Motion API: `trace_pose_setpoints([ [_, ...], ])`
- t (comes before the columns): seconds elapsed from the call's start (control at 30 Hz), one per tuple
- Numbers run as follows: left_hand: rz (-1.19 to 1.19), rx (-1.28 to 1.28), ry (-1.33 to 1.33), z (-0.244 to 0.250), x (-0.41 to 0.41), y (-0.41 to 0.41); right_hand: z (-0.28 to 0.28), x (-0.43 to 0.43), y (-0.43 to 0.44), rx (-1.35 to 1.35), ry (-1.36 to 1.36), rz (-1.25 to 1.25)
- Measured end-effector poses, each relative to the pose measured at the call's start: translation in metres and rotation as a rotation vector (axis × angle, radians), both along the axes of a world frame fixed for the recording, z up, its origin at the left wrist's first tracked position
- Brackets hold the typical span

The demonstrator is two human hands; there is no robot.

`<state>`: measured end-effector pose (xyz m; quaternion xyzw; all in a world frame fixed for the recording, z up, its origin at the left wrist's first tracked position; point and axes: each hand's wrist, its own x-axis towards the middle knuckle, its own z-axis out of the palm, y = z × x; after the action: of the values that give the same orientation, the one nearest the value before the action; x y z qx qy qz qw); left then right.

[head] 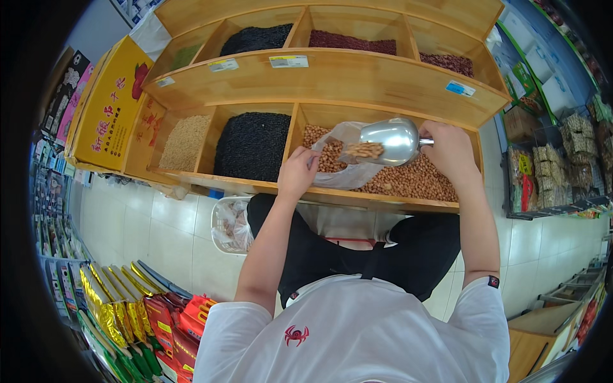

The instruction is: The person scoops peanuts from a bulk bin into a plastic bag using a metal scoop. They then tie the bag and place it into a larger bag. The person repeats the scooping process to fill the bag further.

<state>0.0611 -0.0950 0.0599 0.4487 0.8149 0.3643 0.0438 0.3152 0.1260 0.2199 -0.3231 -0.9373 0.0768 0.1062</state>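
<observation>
My right hand (446,149) grips the handle of a shiny metal scoop (395,139). The scoop is tilted to the left, with light brown peanuts or beans (366,150) at its mouth. Below the mouth lies an open clear plastic bag (342,180), which has some of the same kernels inside. My left hand (298,173) pinches the bag's rim on the left side with thumb and fingers. Loose brown kernels (412,182) surround the bag in a wooden bin compartment (471,143). How far the scoop reaches into the bag is hard to tell.
Left of this compartment are black beans (253,143) and a pale grain (184,143). Behind rises a wooden tier (330,79) holding dark and red beans. A yellow carton (107,103) stands at the left. On the floor sits a white basket (221,239) with plastic bags.
</observation>
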Motion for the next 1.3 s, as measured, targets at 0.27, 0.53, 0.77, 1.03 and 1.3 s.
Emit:
trace_pose_setpoints([
  [0.27, -0.003, 0.011, 0.027, 0.0, -0.001, -0.003, -0.011, 0.069, 0.051, -0.288, 0.05, -0.179],
  [0.53, 0.012, 0.01, 0.015, 0.001, 0.001, 0.001, -0.16, 0.118, 0.13, -0.75, -0.159, -0.14],
  [0.77, 0.004, 0.002, 0.034, -0.003, -0.003, 0.002, -0.238, 0.078, 0.112, -0.967, -0.165, -0.029],
  [1.03, 0.0, 0.011, 0.041, -0.004, -0.002, -0.002, -0.246, 0.092, 0.128, -1.173, -0.177, -0.041],
  [1.3, 0.011, -0.009, 0.038, -0.002, -0.002, 0.001, -0.243, 0.097, 0.129, -1.354, 0.204, 0.067],
])
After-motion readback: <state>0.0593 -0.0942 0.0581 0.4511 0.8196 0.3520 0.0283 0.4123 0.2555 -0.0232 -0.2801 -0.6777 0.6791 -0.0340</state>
